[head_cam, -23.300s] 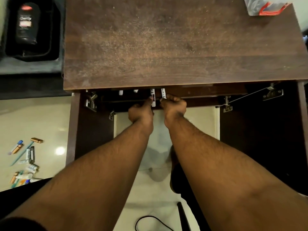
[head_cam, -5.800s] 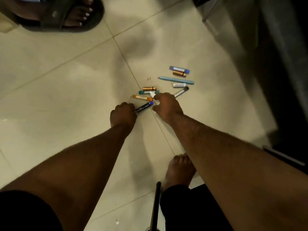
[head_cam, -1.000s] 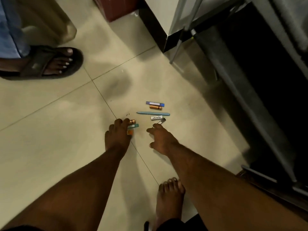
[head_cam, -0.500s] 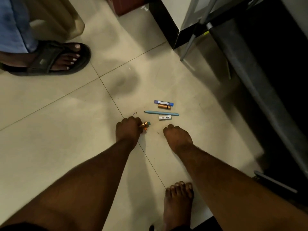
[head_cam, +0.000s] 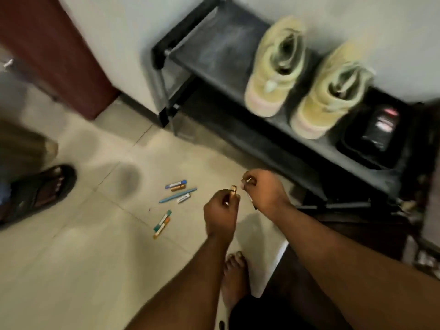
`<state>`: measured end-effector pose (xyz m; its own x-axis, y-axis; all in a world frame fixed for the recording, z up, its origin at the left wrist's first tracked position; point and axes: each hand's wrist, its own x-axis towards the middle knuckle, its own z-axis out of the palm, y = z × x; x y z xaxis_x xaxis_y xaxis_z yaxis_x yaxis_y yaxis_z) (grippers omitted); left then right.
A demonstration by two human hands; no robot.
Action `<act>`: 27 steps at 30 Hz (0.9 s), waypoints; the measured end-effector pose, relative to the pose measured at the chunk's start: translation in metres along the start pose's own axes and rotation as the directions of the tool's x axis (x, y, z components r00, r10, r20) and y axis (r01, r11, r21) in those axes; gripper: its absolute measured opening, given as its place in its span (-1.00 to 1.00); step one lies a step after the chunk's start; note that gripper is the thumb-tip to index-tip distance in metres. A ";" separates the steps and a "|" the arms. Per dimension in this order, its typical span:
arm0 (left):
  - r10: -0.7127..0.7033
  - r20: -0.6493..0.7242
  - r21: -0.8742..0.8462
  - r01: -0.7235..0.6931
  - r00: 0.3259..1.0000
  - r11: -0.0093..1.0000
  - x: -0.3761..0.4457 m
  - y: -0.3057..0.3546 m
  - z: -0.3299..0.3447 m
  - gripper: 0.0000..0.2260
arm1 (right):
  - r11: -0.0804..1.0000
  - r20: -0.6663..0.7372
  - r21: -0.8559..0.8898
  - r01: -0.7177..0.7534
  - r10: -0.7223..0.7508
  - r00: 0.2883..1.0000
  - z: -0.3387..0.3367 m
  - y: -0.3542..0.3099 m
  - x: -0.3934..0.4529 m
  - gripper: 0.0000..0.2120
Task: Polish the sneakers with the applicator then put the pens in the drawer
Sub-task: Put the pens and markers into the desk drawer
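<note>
Both hands lifted over the floor, each holding pens.

My left hand (head_cam: 220, 210) curls around a pen with a gold cap (head_cam: 233, 190), and my right hand (head_cam: 264, 190) pinches a thin white and dark pen (head_cam: 250, 198); neither hand is free. From large to small: the black shoe rack (head_cam: 214, 58) carries two beige sneakers (head_cam: 307, 79), soft and fabric-like, beside a dark glossy polish bottle (head_cam: 381, 129). On the smooth pale tile floor (head_cam: 71, 270) the remaining pens (head_cam: 178, 191) lie to the left of my hands, nearer the left one, their long axes mostly slanting up to the right. They are slim, hard cylinders and I think they will roll easily. No drawer is in view.
</note>
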<state>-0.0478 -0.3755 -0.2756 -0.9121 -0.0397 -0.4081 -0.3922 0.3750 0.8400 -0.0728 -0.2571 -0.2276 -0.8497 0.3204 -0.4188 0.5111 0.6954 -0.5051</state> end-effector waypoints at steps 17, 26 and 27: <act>-0.099 0.800 0.198 -0.104 0.592 0.975 -0.273 0.199 0.126 -0.89 | 0.444 -0.190 0.876 -0.188 0.676 0.712 -0.222 0.197 -0.324 -0.91; -0.239 0.661 0.366 -0.028 0.712 0.930 -0.352 0.135 0.271 -0.80 | 0.160 0.053 0.946 -0.281 0.780 0.623 -0.239 0.378 -0.355 -0.78; -0.240 0.645 0.377 -0.029 0.726 0.926 -0.355 0.126 0.293 -0.79 | 0.122 0.061 0.960 -0.253 0.790 0.610 -0.233 0.395 -0.352 -0.79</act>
<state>0.2614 -0.0427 -0.1298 -0.4908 0.4782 -0.7284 -0.2912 0.6979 0.6544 0.3978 0.0550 -0.1037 -0.1065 0.7058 -0.7004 0.4016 -0.6138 -0.6797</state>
